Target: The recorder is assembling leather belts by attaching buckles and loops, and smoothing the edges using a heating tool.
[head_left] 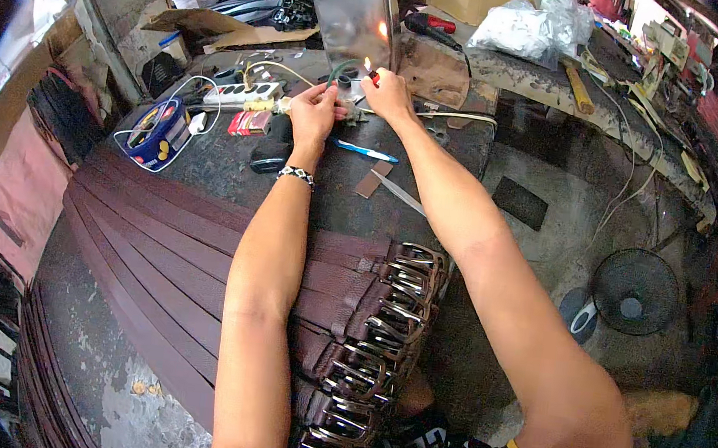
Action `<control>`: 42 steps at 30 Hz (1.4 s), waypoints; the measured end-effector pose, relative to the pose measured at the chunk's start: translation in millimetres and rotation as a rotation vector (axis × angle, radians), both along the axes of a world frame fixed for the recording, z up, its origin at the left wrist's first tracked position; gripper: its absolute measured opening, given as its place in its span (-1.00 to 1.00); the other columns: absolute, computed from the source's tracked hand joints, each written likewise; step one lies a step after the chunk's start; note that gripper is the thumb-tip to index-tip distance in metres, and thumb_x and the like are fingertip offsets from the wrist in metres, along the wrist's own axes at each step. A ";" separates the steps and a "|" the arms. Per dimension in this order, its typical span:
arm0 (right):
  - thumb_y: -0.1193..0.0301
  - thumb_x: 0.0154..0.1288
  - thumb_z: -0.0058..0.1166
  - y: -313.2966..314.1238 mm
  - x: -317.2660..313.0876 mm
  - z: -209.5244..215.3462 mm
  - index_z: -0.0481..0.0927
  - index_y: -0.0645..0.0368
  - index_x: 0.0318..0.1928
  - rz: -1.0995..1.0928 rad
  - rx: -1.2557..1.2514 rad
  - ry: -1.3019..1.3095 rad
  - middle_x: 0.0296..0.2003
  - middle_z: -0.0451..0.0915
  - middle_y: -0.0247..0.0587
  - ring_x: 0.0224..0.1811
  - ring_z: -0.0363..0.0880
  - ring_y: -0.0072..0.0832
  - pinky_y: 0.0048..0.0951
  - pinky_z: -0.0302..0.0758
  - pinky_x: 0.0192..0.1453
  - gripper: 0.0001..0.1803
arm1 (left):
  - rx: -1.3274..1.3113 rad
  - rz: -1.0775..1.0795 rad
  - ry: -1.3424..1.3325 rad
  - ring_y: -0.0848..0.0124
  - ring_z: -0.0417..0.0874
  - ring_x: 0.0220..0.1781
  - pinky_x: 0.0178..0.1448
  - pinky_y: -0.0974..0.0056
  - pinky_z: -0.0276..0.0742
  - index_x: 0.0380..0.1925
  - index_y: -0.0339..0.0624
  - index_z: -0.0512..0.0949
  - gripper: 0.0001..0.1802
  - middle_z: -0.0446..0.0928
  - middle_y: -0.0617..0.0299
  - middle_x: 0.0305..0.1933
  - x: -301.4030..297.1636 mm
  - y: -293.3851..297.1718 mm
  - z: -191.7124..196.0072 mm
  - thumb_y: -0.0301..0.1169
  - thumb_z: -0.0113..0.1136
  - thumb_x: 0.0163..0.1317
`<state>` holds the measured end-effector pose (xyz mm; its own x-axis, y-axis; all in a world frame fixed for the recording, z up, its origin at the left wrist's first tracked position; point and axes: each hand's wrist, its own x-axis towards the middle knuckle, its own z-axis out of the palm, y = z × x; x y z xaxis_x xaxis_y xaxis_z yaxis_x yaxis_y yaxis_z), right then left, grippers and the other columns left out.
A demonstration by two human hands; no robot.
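In my right hand (389,99) is a red lighter (373,78), burning with a small flame at its top. My left hand (312,112) pinches a thin green curved piece (337,71), and its upper end bends toward the flame. What exactly this piece is, I cannot make out. Just behind both hands stands a shiny square metal tin (351,20) that mirrors the flame. Below my hands lie a blue-and-white pen-like tool (365,150), a small brown leather scrap (372,179) and a pointed metal blade (401,193).
Many dark brown belts (173,244) with metal buckles (404,292) cover the near table under my left forearm. A white power strip (241,96) and a blue round tub (156,137) sit at the left. A hammer (580,90) rests far right; a round black mesh basket (635,291) is below it.
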<state>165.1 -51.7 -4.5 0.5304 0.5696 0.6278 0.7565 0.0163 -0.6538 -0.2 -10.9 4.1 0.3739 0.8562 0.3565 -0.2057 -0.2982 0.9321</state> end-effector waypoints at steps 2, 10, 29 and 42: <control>0.16 0.22 0.18 0.1 -0.9 0.0 0.65 0.31 -0.31 0.012 0.003 0.000 -0.34 0.69 0.24 -0.20 0.70 0.13 0.01 0.58 -0.09 -0.61 | 0.003 -0.006 -0.002 0.40 0.72 -0.48 -0.40 0.38 0.65 0.00 -0.46 0.64 -0.68 0.69 0.06 -0.35 -0.6 1.6 -1.0 -0.38 0.26 0.42; 0.14 0.18 0.19 1.8 0.6 -1.0 0.66 0.31 -0.34 0.003 -0.004 -0.017 -0.36 0.68 0.26 -0.23 0.71 0.12 0.02 0.59 -0.09 -0.60 | -0.003 -0.021 -0.018 0.39 0.73 -0.48 -0.41 0.38 0.66 0.00 -0.47 0.64 -0.67 0.69 0.06 -0.36 0.1 3.9 -2.1 -0.37 0.28 0.41; 0.11 0.19 0.19 0.6 0.2 -2.0 0.66 0.30 -0.32 0.001 -0.048 -0.052 -0.34 0.69 0.24 -0.22 0.70 0.14 0.02 0.57 -0.12 -0.58 | -0.007 -0.022 -0.018 0.41 0.73 -0.48 -0.40 0.39 0.65 0.01 -0.49 0.63 -0.64 0.68 0.07 -0.35 -0.5 0.5 -0.7 -0.36 0.28 0.40; 0.10 0.19 0.17 -0.9 -1.8 1.1 0.69 0.30 -0.35 -0.006 -0.045 -0.021 -0.37 0.69 0.26 -0.24 0.71 0.13 0.02 0.59 -0.09 -0.57 | -0.037 -0.018 -0.029 0.41 0.72 -0.48 -0.41 0.39 0.66 0.00 -0.49 0.63 -0.63 0.67 0.08 -0.36 -0.1 3.0 -1.4 -0.34 0.30 0.39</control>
